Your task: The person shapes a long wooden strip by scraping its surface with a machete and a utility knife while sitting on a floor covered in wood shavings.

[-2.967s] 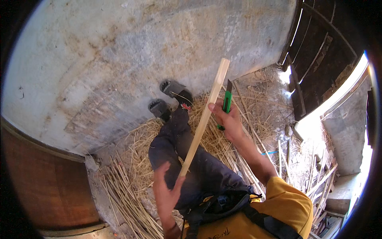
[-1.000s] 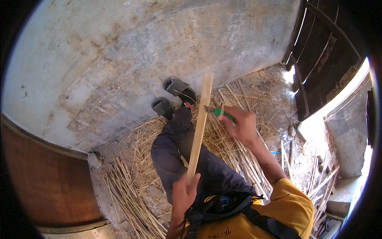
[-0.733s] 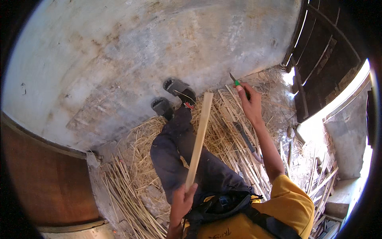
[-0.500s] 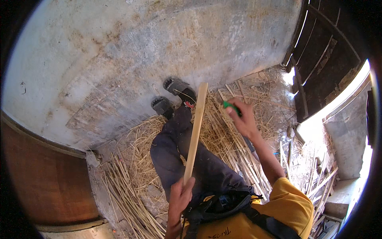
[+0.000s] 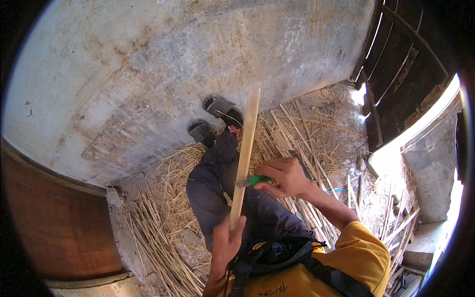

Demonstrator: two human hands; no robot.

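My left hand (image 5: 228, 238) is closed around the lower end of a long, flat, pale strip that looks like split bamboo (image 5: 250, 131). The strip slants up and away over my legs, its far end near my feet. In my right hand (image 5: 287, 178) is a green-handled utility knife (image 5: 258, 180), fingers wrapped over the handle. Its blade lies across the strip, a little above my left hand, and appears to touch it. Part of the handle is hidden by my fingers.
Shavings and thin strips (image 5: 173, 173) litter the floor around my legs (image 5: 213, 183). A bundle of long thin strips (image 5: 163, 242) lies to the left, with more strips (image 5: 302, 198) on the right. A stained wall (image 5: 163, 74) rises ahead; a brown wooden panel (image 5: 54, 218) stands at left.
My right hand has come down and left with the knife, from above the strips on the right to the held strip. The strip's far end has risen slightly.
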